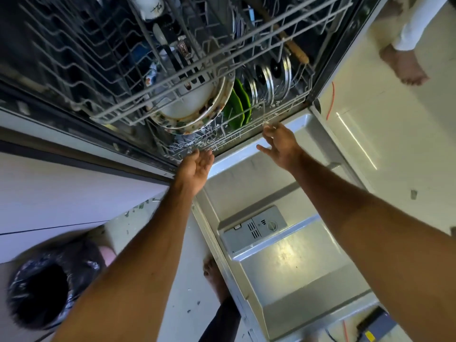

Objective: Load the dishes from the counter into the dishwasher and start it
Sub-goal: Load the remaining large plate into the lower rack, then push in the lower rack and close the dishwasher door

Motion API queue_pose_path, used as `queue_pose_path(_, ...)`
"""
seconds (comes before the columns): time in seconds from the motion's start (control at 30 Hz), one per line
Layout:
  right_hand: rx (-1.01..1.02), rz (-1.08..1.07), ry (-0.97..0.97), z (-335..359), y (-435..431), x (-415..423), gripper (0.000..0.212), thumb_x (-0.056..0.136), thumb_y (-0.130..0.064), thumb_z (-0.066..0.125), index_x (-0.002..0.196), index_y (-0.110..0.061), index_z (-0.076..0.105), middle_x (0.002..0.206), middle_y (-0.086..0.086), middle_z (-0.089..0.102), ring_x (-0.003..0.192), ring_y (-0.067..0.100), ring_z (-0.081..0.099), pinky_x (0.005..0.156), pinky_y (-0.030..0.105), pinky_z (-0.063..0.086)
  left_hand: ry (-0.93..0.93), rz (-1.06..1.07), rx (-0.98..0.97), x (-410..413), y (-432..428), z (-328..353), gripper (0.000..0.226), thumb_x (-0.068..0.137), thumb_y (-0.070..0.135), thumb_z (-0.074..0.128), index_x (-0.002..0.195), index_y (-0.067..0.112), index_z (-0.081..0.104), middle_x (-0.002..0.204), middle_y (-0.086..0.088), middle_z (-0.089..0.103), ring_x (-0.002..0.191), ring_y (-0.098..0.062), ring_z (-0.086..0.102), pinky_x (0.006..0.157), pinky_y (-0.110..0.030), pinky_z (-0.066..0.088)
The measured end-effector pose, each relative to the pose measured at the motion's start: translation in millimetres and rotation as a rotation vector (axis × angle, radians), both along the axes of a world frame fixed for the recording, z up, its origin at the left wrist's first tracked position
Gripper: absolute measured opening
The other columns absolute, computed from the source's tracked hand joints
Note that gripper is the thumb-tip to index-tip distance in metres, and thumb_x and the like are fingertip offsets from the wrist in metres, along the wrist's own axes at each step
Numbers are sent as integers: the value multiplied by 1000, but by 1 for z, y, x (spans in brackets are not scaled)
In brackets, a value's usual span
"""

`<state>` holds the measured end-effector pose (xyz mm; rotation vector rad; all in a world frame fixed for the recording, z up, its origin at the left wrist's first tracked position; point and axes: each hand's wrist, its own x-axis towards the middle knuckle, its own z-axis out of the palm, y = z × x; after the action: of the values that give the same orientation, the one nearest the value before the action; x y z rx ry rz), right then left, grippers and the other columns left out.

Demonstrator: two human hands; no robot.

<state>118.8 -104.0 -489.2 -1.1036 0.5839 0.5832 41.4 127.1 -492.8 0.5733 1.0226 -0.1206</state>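
Bin (37,290) bottom left, not relevant.

Left hand (197,162): palm up, fingers loose and straight, tips at the front rail of the lower rack (237,134). Holds nothing.

The rack sits mostly inside the tub, its front edge at the hinge line. It's loaded with a patterned plate (192,122), green plates (237,104) and metal lids (271,80), all standing on edge.

Right hand (280,144): fingers spread wide, tips on or just at the same rail. Can't tell if there's contact.

The door (308,280) is flat open below.

Handling guess: stiff wire rack, heavy when full, rolls easily. Take the front rail with both hands, evenly spaced, so it doesn't skew. The plate looks ceramic and would chip, and the lids are light and may tip, so move it slowly.
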Motion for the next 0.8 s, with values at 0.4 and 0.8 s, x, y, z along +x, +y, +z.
queue_pose_path(0.4, -32, -165, 168, 82, -73, -130, 36, 96, -6, 59, 132, -6, 56, 117, 11, 71, 99, 19, 70, 79, 39, 61, 3, -329, -46, -76, -139, 107, 23, 106, 17, 47, 119, 3, 59, 122, -13, 67, 117, -25, 64, 101, -36, 50)
queue_pose_path(0.8, -278, -209, 580, 51, -210, -412, 23, 94, -5, 57, 114, -1, 68, 104, 18, 73, 87, 26, 70, 82, 37, 57, 438, -488, -200, -322, -301, 64, 22, 100, 9, 55, 117, -3, 62, 101, -16, 75, 84, -25, 73, 70, -35, 61)
